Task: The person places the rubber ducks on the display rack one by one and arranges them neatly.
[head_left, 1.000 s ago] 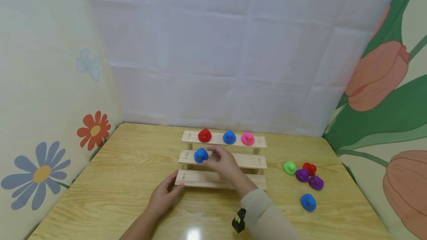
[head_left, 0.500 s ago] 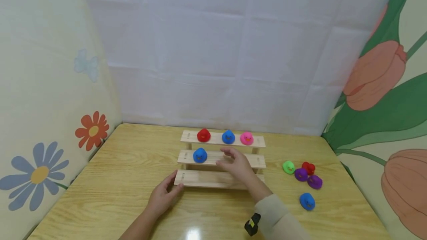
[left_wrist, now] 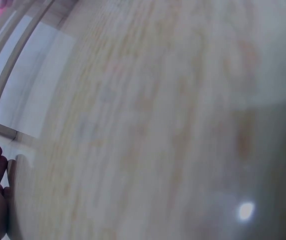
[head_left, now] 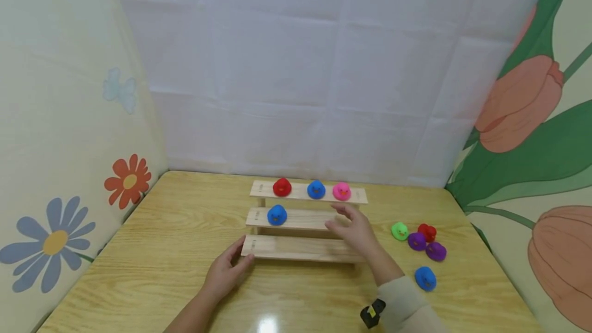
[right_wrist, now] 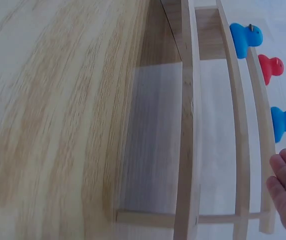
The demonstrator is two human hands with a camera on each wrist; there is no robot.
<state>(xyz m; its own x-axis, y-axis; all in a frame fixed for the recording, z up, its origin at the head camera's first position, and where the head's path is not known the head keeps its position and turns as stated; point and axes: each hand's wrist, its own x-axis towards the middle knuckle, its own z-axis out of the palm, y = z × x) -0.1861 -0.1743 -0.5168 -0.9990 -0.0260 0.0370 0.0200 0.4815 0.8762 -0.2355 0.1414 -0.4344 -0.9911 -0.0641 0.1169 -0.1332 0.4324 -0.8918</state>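
A three-tier wooden rack (head_left: 300,248) stands on the table. My left hand (head_left: 225,272) holds the left end of its lowest tier, thumb at the front edge and fingers around the side. A blue rubber duck (head_left: 277,215) sits toward the left of the middle tier. Over the right part of that tier hovers my right hand (head_left: 355,227), fingers loosely bent with nothing in them. On the top tier sit a red duck (head_left: 282,187), another blue duck (head_left: 316,189) and a pink duck (head_left: 341,191). The right wrist view shows my right fingers (right_wrist: 284,172) beside the rack.
Right of the rack on the wooden table (head_left: 185,209) lie a green duck (head_left: 400,231), a red duck (head_left: 427,232), two purple ducks (head_left: 436,252) and, nearer, a blue duck (head_left: 425,278). A white cloth (head_left: 277,66) hangs behind; painted panels flank the table.
My right hand has left the blue duck on the middle tier and moved right along that tier, fingers empty. The left hand stays on the rack's end.
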